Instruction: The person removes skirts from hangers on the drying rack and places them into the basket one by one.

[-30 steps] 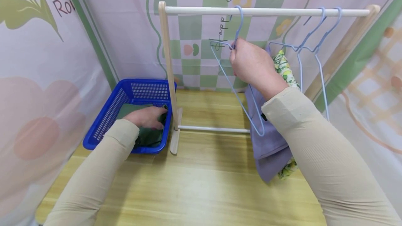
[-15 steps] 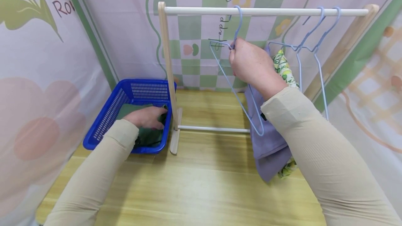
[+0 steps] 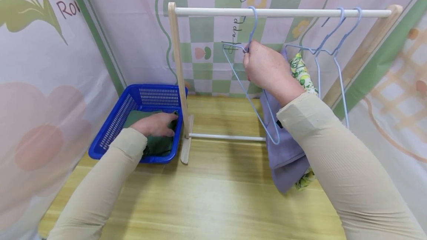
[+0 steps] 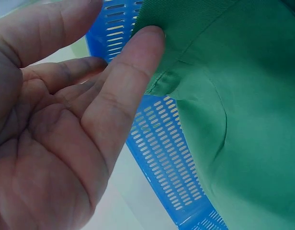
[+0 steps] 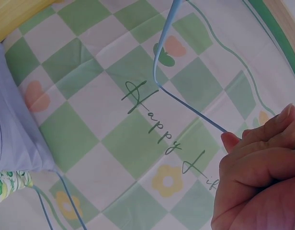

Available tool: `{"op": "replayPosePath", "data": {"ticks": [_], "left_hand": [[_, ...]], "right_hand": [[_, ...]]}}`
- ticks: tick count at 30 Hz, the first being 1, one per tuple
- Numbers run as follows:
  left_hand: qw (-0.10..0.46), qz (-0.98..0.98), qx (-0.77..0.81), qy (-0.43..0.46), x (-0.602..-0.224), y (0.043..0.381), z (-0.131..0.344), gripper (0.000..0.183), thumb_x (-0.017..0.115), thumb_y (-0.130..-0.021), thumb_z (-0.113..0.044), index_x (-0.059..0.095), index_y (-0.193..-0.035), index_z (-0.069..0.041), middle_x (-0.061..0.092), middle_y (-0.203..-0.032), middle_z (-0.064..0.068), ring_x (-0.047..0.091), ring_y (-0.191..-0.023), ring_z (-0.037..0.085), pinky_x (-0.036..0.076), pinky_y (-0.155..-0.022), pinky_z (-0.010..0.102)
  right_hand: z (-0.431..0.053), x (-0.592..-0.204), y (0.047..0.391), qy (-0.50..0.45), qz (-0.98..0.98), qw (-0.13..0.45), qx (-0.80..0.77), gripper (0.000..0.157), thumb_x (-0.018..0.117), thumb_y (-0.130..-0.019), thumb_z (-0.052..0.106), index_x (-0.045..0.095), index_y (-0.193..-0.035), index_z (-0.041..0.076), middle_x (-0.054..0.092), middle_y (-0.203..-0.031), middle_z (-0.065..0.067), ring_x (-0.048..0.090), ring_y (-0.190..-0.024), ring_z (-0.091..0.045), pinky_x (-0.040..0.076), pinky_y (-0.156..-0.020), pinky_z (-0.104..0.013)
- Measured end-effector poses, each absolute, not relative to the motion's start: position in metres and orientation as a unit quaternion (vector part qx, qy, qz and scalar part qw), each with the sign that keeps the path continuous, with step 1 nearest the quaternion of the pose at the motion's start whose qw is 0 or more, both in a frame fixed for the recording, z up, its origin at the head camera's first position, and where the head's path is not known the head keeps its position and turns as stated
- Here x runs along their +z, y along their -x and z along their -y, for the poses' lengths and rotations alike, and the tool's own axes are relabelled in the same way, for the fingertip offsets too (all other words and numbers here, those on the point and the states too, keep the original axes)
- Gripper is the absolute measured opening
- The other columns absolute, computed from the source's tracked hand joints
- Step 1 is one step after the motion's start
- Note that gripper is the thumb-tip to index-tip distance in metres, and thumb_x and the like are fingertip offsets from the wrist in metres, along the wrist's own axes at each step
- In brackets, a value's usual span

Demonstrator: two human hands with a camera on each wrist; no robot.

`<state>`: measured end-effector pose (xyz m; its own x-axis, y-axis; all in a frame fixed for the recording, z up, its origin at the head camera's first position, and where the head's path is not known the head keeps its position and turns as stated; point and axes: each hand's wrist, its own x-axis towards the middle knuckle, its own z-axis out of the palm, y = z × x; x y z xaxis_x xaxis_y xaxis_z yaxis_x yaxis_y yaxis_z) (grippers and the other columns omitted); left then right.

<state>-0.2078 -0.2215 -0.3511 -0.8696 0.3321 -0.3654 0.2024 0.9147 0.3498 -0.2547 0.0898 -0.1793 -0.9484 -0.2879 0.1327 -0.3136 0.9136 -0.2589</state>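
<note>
On white rail (image 3: pixel 213 12), L-most hanger (image 3: pixel 256 20) part. hidden by gripping R hand (image 3: pixel 268 66).

The head view is bright and even, with the white-railed rack (image 3: pixel 283 12) rendered sharply. Light appears to fall from above: a soft, pale glare lies on the worktop (image 3: pixel 213 199) in front of the rack, a diffuse shadow spreads beneath it, and another darkens the boards near the left sleeve (image 3: pixel 98 186), left of the rack. Well out from the rack, wide-angle distortion stretches the right sleeve (image 3: pixel 345 166). The left wrist view is hazy and cool-toned, its background washed out around the left hand (image 4: pixel 56 129). The right wrist view is dimmer, its colours muted, the right hand (image 5: pixel 262 177) shaded.
</note>
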Motion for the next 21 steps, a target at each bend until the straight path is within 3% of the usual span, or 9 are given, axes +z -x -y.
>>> {"op": "replayPosePath", "data": {"ticks": [12,21], "left_hand": [[0.171,-0.955,0.182,-0.157,-0.3499,0.2063,0.2210,0.069,0.069,-0.102,-0.017,0.036,-0.159,0.003,0.039,-0.162,0.025,0.040,-0.149,0.041,0.039,-0.119,0.056],[0.147,-0.957,0.195,-0.160,-0.3478,0.2032,0.2212,0.066,0.069,-0.102,-0.016,0.038,-0.157,0.006,0.045,-0.158,0.026,0.042,-0.147,0.042,0.038,-0.120,0.056]], "right_hand": [[-0.0885,-0.1798,0.2539,-0.152,0.977,0.048,0.143,0.040,0.023,-0.108,0.025,0.054,-0.126,0.006,0.074,-0.081,-0.006,0.067,-0.085,-0.033,0.050,-0.079,-0.047],[-0.0870,-0.1798,0.2532,-0.154,0.976,0.041,0.151,0.041,0.023,-0.108,0.025,0.054,-0.127,0.006,0.074,-0.082,-0.006,0.067,-0.085,-0.033,0.051,-0.078,-0.047]]}}
